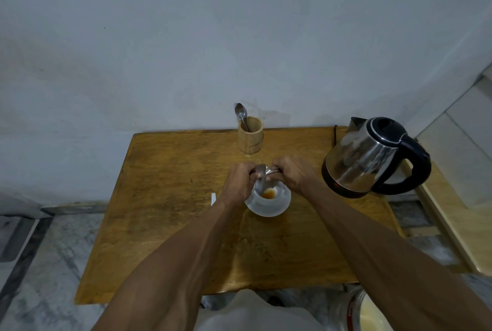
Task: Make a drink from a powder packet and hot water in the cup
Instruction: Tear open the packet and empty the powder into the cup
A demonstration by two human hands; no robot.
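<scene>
Both my hands are closed on the silvery powder packet [263, 172]: my left hand [239, 180] pinches one end and my right hand [294, 173] pinches the other, fingers curled tight around it. I hold the packet tilted, just above the far rim of the white cup [269, 195], which stands on a white saucer [267, 211] near the middle of the wooden table [165, 192]. Orange-brown powder [268, 193] lies in the bottom of the cup. I can read no writing or brand on the packet; it is too small and glossy to tell. A steel kettle [370, 155] with a black handle stands by the table's right edge, with no legible label. At the far edge, a wooden holder [250, 135] carries a spoon [241, 112]. A small white scrap [213, 198] lies left of my left wrist.
</scene>
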